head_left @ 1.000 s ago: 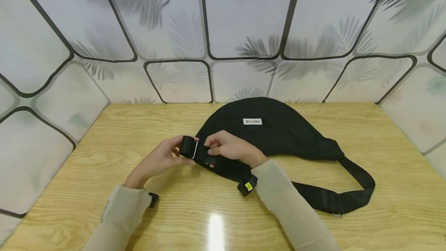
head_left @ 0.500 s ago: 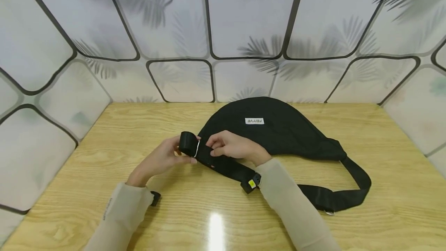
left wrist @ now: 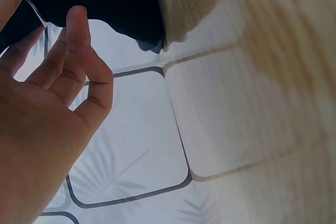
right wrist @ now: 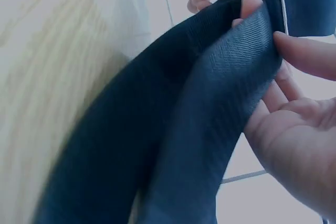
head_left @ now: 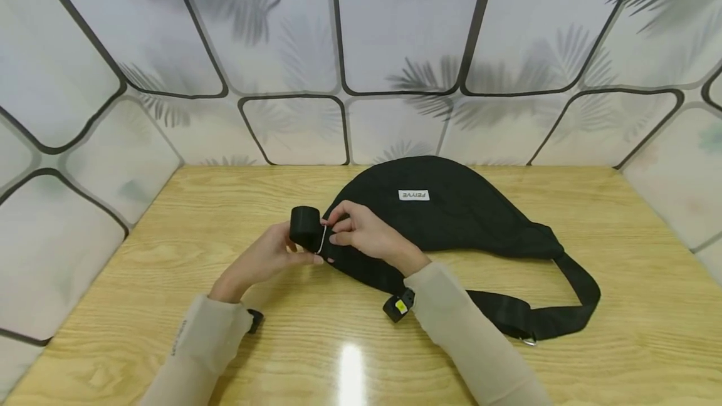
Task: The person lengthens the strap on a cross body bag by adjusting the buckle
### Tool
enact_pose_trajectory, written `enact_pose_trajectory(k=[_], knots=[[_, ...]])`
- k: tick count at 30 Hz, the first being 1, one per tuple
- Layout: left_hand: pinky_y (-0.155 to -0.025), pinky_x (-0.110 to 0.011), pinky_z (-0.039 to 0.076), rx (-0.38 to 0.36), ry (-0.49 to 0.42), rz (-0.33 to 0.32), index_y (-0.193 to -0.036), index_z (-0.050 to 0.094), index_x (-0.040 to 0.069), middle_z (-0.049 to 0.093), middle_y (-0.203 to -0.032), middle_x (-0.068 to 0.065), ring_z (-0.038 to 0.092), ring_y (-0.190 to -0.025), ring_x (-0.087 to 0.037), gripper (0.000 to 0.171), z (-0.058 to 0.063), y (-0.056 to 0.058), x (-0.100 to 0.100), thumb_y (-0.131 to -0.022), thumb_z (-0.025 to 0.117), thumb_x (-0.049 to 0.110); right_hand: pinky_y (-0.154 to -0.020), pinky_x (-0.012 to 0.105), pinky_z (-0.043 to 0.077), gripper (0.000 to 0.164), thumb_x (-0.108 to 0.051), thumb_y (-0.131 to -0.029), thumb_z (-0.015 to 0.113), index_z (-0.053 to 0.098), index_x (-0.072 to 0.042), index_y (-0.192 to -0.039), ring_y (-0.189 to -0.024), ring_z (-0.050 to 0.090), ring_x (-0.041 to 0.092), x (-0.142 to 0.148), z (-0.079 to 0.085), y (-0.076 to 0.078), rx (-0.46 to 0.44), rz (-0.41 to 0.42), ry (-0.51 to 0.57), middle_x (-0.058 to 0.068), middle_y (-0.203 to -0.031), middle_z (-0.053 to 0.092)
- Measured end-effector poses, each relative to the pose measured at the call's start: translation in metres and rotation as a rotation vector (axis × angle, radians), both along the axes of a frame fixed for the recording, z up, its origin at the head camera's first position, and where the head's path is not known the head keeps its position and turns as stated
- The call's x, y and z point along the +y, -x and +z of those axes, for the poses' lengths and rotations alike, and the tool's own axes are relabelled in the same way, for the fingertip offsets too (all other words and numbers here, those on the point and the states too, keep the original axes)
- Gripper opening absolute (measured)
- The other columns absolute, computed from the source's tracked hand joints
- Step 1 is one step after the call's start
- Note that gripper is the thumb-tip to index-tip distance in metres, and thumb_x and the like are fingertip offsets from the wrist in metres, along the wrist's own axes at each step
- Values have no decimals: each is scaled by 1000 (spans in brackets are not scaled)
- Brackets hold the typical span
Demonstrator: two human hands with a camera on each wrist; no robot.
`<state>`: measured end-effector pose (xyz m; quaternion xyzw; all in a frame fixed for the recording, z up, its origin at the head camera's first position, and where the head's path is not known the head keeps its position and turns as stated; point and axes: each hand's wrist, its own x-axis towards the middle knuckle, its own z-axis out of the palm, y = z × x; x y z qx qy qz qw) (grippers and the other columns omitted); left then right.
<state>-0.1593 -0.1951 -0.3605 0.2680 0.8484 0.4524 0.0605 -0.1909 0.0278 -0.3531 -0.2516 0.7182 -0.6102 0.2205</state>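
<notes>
A black waist bag with a white label lies on the wooden table. At the left end of its strap, my left hand holds a silver metal slider buckle by thumb and fingers. A strap loop bulges up on the buckle's left side. Just right of the buckle, my right hand pinches the strap. In the right wrist view, two layers of webbing run down from the buckle, with the right thumb and fingers close beside the metal.
The other end of the strap curves round on the right, with a second metal ring near its lower bend. A wall with a leaf and tile pattern stands behind the table.
My right hand has slid left and up along the strap to the buckle. The loop stands a little higher above my left hand. The lower strap has shifted slightly left.
</notes>
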Motion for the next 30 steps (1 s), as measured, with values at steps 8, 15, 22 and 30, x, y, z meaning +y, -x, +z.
enact_pose_trajectory(k=[8, 15, 22, 30], knots=[[-73, -37, 47, 41, 16, 28, -116, 67, -1, 70, -102, -3, 60, -86, -16, 30, 2, -1, -1, -89, 79, 7, -83, 29, 52, 21, 16, -97, 53, 48, 9, -115, -99, 68, 28, -4, -1, -1, 57, 3, 70, 31, -110, 69], [-73, -36, 48, 77, 29, 24, -112, 67, -2, 68, -97, -1, 59, -83, -14, 30, 1, 2, -1, -87, 81, 5, -84, 30, 50, 26, 19, -94, 52, 52, 9, -118, -98, 58, 22, 5, -1, 2, 125, 38, 11, 21, -112, 62], [-73, -36, 47, 62, 26, 21, -112, 67, -1, 67, -96, -1, 57, -83, -15, 31, 2, 2, -1, -86, 82, 6, -87, 34, 54, 24, 21, -91, 54, 53, 10, -112, -91, 60, 20, -3, -2, -1, 126, -51, 79, 18, -107, 58], [-75, -37, 46, -20, 23, -7, -125, 63, -3, 66, -109, -7, 56, -92, -18, 44, 0, 1, -4, -86, 82, 5, -87, 35, 55, 24, 21, -90, 53, 53, 11, -112, -93, 64, 19, -8, 1, -4, 103, -75, 129, 19, -104, 60]])
